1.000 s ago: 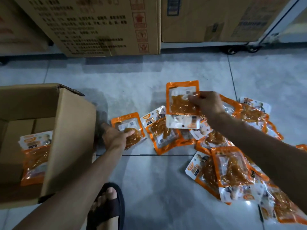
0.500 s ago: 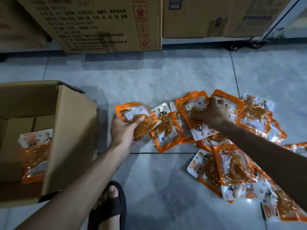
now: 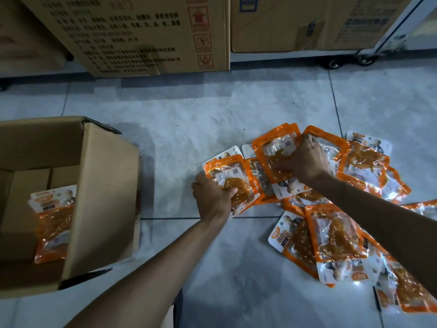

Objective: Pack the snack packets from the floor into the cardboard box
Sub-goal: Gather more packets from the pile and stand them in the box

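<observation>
Snack packets [image 3: 343,237]: heaped on floor [image 3: 189,129], one clasped in each of the hands. Cardboard box [image 3: 104,197] lies leftward; left hand [image 3: 214,197] nearer, right hand [image 3: 305,163] farther.

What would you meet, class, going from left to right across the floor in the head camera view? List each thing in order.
open cardboard box → packet inside it → left hand gripping a packet → right hand gripping another packet → pile of loose packets

Dim, bluish — wide-angle edge distortion
</observation>
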Motion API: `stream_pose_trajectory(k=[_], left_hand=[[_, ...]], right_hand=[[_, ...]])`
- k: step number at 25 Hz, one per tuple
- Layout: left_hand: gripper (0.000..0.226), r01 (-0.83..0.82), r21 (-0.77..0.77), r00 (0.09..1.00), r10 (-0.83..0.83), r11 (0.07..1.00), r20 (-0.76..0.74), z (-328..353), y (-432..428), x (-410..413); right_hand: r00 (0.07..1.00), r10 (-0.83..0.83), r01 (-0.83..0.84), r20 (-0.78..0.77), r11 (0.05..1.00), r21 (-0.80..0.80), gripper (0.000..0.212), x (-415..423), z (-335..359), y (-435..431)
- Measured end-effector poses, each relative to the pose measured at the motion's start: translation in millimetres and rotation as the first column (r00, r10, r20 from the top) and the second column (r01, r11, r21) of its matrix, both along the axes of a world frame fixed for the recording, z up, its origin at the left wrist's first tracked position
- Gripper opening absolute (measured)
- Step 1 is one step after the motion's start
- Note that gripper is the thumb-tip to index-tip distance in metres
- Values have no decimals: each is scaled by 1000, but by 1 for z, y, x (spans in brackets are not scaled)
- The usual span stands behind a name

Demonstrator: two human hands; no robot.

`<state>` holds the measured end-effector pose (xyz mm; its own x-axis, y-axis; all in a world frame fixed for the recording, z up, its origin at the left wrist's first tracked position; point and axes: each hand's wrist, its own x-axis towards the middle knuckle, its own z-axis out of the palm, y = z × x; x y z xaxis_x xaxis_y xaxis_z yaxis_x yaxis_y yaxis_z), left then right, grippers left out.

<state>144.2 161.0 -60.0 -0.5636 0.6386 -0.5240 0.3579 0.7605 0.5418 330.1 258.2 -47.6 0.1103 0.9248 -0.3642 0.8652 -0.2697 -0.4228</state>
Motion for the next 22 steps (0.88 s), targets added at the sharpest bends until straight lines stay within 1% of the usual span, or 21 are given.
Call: stream_pose_trajectory(k=[2, 4, 5, 6, 7, 8, 9, 10, 11, 12, 13, 15, 18, 20, 22], left_hand=[[78, -44, -24, 999, 44, 999, 12, 1, 4, 5], [72, -78, -55, 997, 79, 995, 24, 0, 7, 5], [69, -99, -60, 994, 102, 993, 45, -2, 8, 4], [66, -134, -60, 987, 138, 989, 87, -2, 8, 2], [62, -166, -58, 976, 172, 984, 131, -5, 8, 0], [56, -187, -60, 965, 195, 981, 175, -6, 8, -4], [49, -190, -69, 954, 201, 979, 224, -10, 7, -8], [42, -187, -78, 937, 202, 979, 284, -13, 6, -13], [35, -181, -83, 919, 199, 980, 342, -14, 4, -18], [29, -171, -74, 903, 186, 983, 387, -14, 2, -22], [25, -166, -52, 894, 172, 985, 413, -14, 0, -25], [20, -177, 14, 896, 156, 984, 417, -11, -3, -28], [19, -201, 125, 879, 122, 972, 461, 8, -3, -28], [20, -244, 201, 862, 117, 949, 493, 29, 0, -37], [20, -275, 293, 871, 108, 916, 479, 55, 3, -52]], right_hand=[[998, -26, 24, -64, 999, -35, 67, 3, 1, 0], [971, -134, 117, -196, 989, -96, 55, 4, 2, 1], [928, -211, 177, -308, 975, -134, 53, 3, 3, 3], [855, -283, 225, -435, 957, -182, 49, 0, 4, 5], [770, -331, 235, -545, 942, -240, 44, -5, 8, 6], [702, -348, 205, -621, 934, -292, 39, -12, 11, 5], [676, -340, 160, -654, 934, -321, 34, -19, 11, 1], [694, -308, 106, -650, 938, -331, 31, -26, 8, -4], [733, -260, 60, -628, 945, -322, 31, -33, 4, -11], [769, -222, 32, -600, 950, -311, 38, -36, -4, -18], [784, -206, 17, -586, 950, -311, 44, -39, -8, -25], [741, -210, 0, -638, 950, -313, 47, -40, -10, -35], [631, -204, -55, -748, 951, -305, 38, -42, 8, -37], [582, -182, -96, -793, 952, -290, 37, -49, 28, -32], [535, -176, -120, -826, 953, -280, 40, -62, 48, -26]])
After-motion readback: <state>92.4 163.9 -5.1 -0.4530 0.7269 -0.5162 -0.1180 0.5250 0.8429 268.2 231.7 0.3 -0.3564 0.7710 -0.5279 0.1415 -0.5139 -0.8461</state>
